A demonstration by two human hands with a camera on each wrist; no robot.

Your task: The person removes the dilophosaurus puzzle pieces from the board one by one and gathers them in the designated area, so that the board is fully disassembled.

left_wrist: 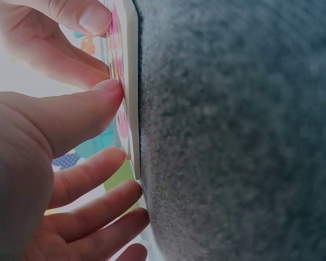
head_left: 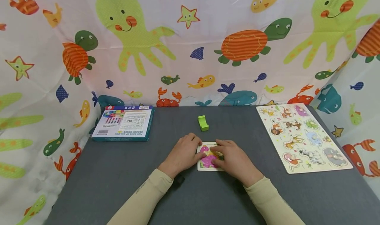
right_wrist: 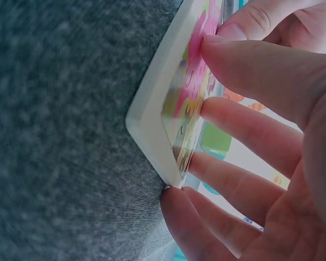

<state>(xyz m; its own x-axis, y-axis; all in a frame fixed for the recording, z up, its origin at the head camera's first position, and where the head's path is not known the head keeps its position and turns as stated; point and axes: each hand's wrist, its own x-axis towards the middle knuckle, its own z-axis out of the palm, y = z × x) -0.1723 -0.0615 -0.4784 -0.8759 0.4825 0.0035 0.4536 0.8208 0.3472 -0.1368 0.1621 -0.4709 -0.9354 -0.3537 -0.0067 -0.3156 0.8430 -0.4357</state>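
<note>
A small jigsaw puzzle (head_left: 205, 166) in a pale frame lies flat on the dark grey table, showing a pink dinosaur-like picture. My left hand (head_left: 181, 154) lies along its left side; the thumb (left_wrist: 100, 103) touches the picture while the other fingers extend past the frame's edge. From the right, my right hand (head_left: 237, 159) reaches over the puzzle. Its thumb (right_wrist: 228, 57) presses on the pink pieces, and other fingertips rest at the picture's far side and the frame's corner. Both thumbs are close together. The right hand hides part of the picture.
A light green wavy block (head_left: 203, 123) stands just beyond the puzzle. At the back left lies a flat boxed set (head_left: 133, 124). A large animal peg-style board (head_left: 280, 144) lies on the right. Behind the table (head_left: 118, 182) hangs a sea-animal cloth (head_left: 184, 53).
</note>
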